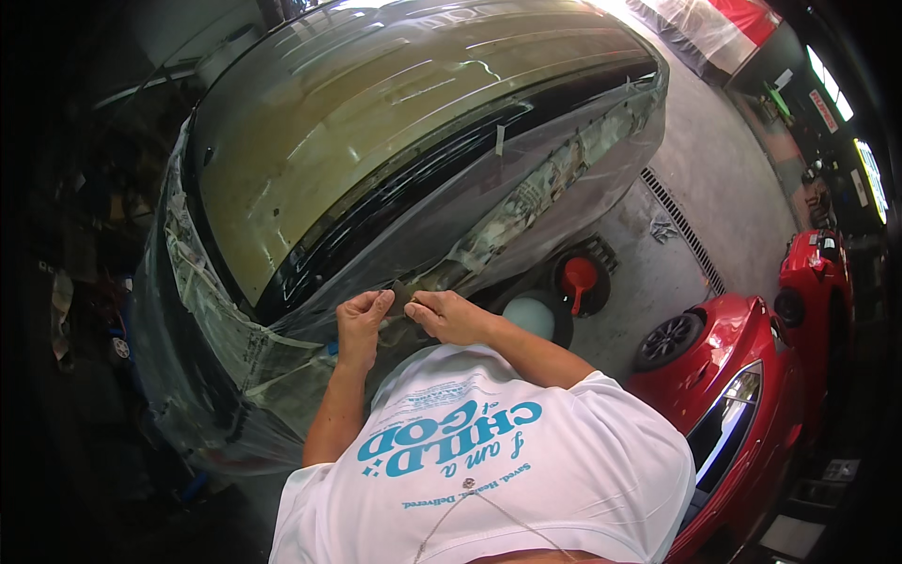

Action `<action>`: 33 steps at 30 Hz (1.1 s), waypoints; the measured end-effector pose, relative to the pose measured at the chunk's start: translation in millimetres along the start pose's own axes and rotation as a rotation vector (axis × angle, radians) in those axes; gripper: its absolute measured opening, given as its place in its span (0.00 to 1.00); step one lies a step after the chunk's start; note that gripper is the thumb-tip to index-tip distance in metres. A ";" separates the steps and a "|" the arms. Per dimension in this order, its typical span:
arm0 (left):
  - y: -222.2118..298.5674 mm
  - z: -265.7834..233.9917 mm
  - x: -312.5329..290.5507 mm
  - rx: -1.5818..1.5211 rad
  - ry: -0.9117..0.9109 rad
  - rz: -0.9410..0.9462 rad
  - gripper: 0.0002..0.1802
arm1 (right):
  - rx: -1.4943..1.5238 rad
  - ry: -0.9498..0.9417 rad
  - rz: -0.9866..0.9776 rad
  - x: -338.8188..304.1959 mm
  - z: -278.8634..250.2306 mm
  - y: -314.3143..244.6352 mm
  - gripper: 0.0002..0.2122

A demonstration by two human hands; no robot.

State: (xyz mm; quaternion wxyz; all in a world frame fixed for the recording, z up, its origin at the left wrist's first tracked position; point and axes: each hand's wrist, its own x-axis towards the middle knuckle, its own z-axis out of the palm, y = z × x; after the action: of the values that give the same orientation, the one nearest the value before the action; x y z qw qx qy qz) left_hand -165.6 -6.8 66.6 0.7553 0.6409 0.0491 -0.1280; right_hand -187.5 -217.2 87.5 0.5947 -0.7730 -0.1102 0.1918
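Observation:
Just in front of my chest, my left hand (359,324) and my right hand (449,317) are close together, thumbs and fingers pinched. Between their fingertips is a small dark flat piece (399,297); its kind is too small to make out. Beyond them stands a vehicle with a patchy olive-tan roof (376,122) and a glossy black side strip (395,197). Clear plastic sheeting (423,240) drapes its side below the strip. A crumpled, mottled strip of masking material (526,197) shows there, and its near end lies just past my fingers.
To my right, a red dipper with a handle (580,274) rests on a dark round container, near a pale round object (528,318). A drain grate (684,230) crosses the concrete floor (728,169). Red cars (733,352) stand at the right. Dark clutter fills the left.

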 end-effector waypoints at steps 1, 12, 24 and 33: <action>-0.2 -3.6 -1.0 -0.013 0.010 0.014 0.10 | 0.014 -0.012 -0.011 0.1 3.8 0.1 0.19; -18.5 -273.3 -58.2 0.177 0.093 0.532 0.17 | 0.143 -0.215 0.094 1.6 7.9 -25.6 0.23; -119.5 -169.5 -96.7 0.085 1.005 -0.118 0.20 | 0.232 -0.001 0.184 -2.1 -6.0 13.2 0.23; -156.8 -208.3 -163.8 0.144 1.285 -0.198 0.30 | 0.259 -0.014 0.184 19.4 6.9 -19.2 0.21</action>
State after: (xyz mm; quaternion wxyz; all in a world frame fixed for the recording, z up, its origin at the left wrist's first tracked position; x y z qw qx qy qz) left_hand -344.6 196.0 -80.4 0.5152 0.6314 0.5408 0.2084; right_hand -171.8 -198.3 101.3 0.6684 -0.6954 -0.0176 0.2633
